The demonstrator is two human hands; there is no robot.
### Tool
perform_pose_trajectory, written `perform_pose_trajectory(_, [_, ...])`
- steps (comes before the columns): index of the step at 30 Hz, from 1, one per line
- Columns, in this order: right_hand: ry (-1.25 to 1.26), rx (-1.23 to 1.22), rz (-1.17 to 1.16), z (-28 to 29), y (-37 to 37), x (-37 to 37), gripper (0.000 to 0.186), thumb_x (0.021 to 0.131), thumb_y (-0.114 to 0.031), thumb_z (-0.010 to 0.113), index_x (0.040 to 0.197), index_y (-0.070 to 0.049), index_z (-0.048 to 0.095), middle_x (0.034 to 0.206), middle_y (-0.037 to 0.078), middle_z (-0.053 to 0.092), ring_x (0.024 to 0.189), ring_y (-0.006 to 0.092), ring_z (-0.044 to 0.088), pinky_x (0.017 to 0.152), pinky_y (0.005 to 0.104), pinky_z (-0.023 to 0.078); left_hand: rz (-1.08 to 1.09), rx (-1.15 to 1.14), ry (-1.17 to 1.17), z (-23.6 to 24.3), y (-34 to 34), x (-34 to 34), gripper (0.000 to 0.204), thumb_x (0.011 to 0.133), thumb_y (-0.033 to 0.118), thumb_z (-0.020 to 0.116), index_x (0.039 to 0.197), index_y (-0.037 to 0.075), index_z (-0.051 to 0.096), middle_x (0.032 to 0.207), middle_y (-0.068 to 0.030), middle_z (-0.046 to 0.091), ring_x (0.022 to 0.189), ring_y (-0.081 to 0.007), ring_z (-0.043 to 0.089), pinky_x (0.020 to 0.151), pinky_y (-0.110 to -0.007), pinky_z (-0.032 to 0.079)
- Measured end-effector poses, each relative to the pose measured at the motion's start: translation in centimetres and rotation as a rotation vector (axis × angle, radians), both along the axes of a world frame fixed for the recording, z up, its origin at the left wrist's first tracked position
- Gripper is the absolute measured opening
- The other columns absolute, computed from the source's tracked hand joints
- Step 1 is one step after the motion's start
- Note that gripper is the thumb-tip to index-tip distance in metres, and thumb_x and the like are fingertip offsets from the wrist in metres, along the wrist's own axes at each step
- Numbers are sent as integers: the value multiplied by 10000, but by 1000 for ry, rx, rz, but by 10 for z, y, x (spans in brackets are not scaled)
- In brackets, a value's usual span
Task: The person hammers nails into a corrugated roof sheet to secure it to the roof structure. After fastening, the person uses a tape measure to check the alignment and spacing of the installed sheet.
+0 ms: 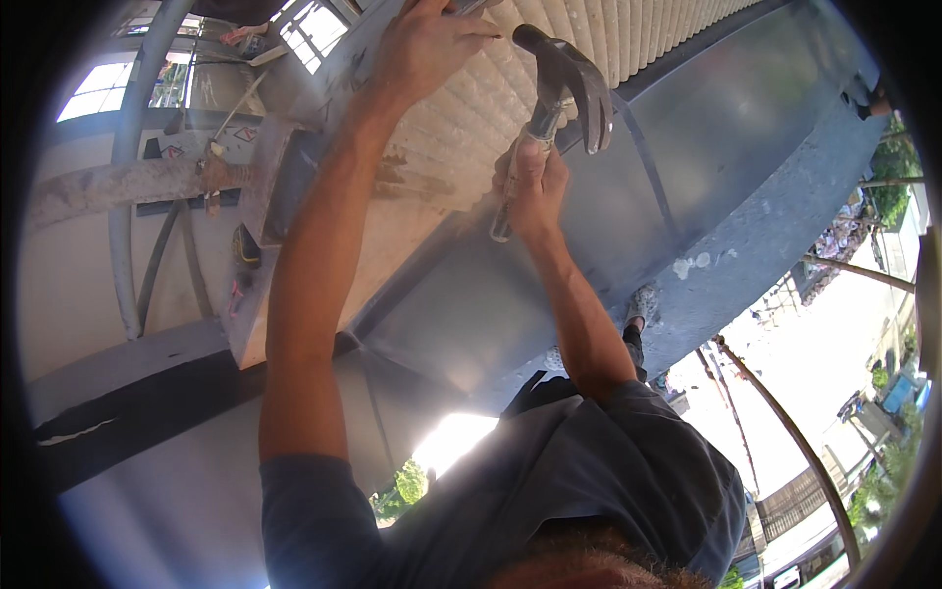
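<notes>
My right hand [538,196] is wrapped round the handle of a claw hammer [569,83]. The hammer's dark, worn metal head points up, and its handle end shows below my fist. My left hand [427,54] is raised higher, at the top edge, close to a cream ribbed panel [471,108]. Its fingers are bent, with one reaching to the right. A thin grey edge shows by these fingers; what they hold is cut off at the frame's edge. The hammer head is to the right of my left hand, apart from it.
Pale boarding [392,245] borders the ribbed panel. A grey metal sheet [471,294] slopes beside a blue-grey ledge [746,236], where my shoe [643,306] shows. Scaffold poles [147,98] stand at left; a curved pole [795,432] crosses at right, above bright ground far below.
</notes>
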State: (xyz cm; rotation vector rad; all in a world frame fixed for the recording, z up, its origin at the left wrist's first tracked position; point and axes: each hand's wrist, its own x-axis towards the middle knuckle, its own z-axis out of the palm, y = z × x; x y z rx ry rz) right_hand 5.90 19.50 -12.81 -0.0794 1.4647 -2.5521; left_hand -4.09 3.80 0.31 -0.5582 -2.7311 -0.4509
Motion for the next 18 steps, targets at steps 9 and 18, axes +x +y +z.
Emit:
perform_pose_trajectory(9, [72,7,-63,-2,-6,0,623,1001,-644,498,924,-27,533,657,56,562,544,118,546,478,289,446,4,-36,23,1,2,-1,213,791,22,796,986,109,809,1284,-93,616,1072,-303,604,920,-386,510])
perform_pose_trajectory(18, [20,45,-48,-12,-13,0,684,959,-718,497,910,-36,526,661,56,566,539,132,555,466,284,445,1,7,-20,3,4,0,214,801,8,782,993,99,806,1285,-102,609,1096,-310,601,925,-397,510])
